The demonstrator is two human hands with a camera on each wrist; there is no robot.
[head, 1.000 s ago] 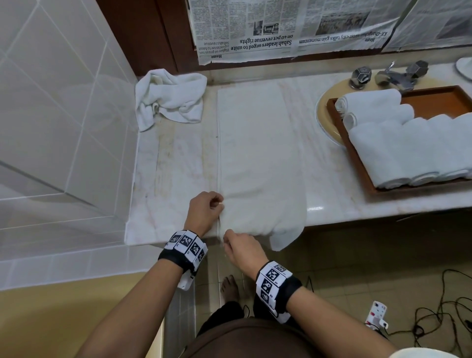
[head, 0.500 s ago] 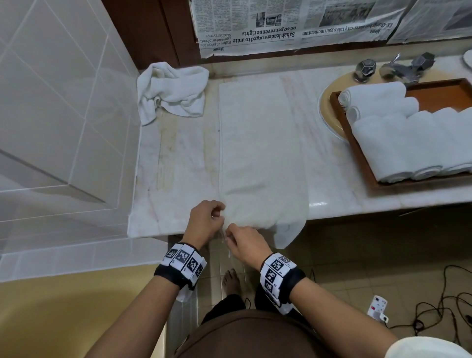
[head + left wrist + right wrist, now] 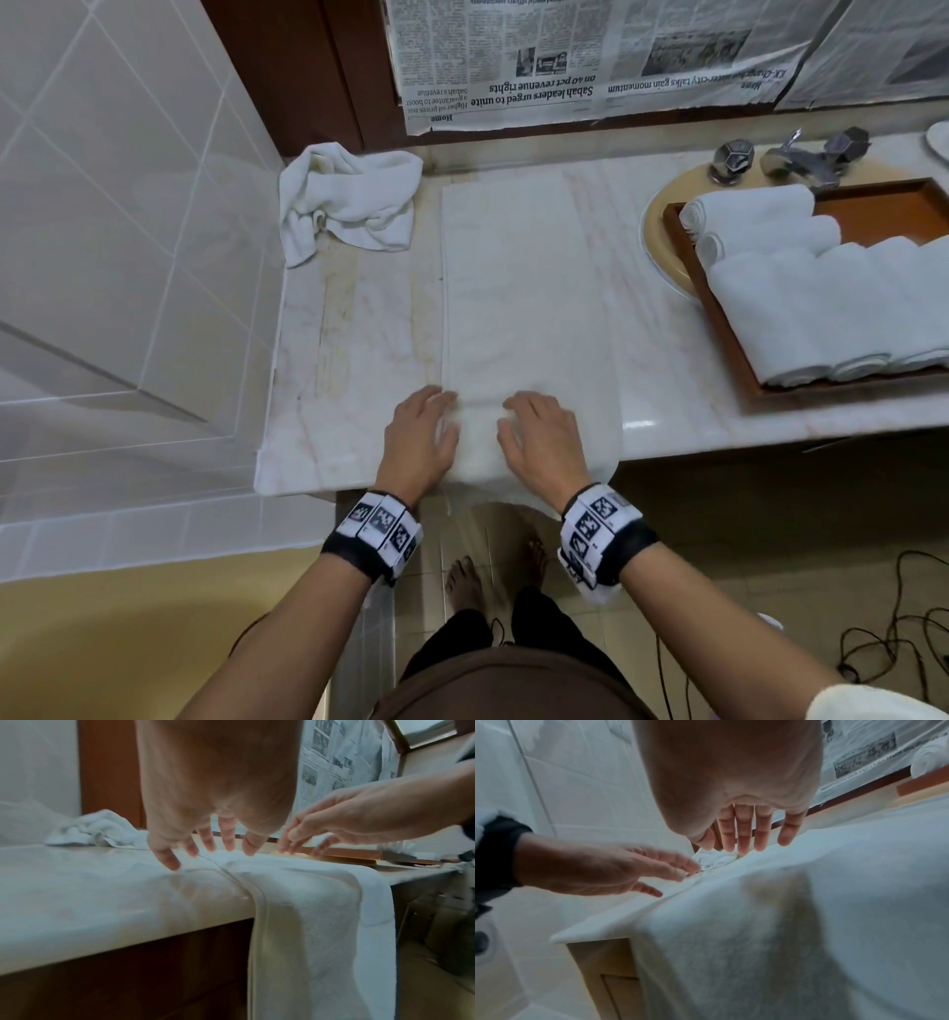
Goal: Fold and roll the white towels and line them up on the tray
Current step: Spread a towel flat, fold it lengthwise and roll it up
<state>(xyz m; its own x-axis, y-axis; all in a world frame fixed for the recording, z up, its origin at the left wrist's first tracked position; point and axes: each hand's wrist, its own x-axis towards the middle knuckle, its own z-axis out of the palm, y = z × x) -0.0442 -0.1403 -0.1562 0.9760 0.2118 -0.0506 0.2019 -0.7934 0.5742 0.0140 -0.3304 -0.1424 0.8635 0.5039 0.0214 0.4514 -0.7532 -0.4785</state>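
Note:
A long white towel (image 3: 518, 288) lies folded lengthwise on the marble counter (image 3: 359, 329), and its near end hangs over the front edge (image 3: 321, 933) (image 3: 770, 923). My left hand (image 3: 422, 437) hovers flat with spread fingers over the towel's left edge near the counter front (image 3: 205, 843). My right hand (image 3: 539, 437) is flat beside it over the towel (image 3: 752, 833), fingers straight. Neither hand holds anything. Several rolled white towels (image 3: 801, 298) lie in rows on the wooden tray (image 3: 873, 200) at the right.
A crumpled white towel (image 3: 349, 200) sits at the back left corner of the counter. The tray rests over a basin, with taps (image 3: 801, 159) behind it. Newspaper (image 3: 590, 61) covers the wall behind. A tiled wall bounds the left. Cables lie on the floor at the right.
Both hands let go of the towel's near left edge, which they were pinching. They moved forward onto the counter and opened flat over the towel. The camera view moved closer.

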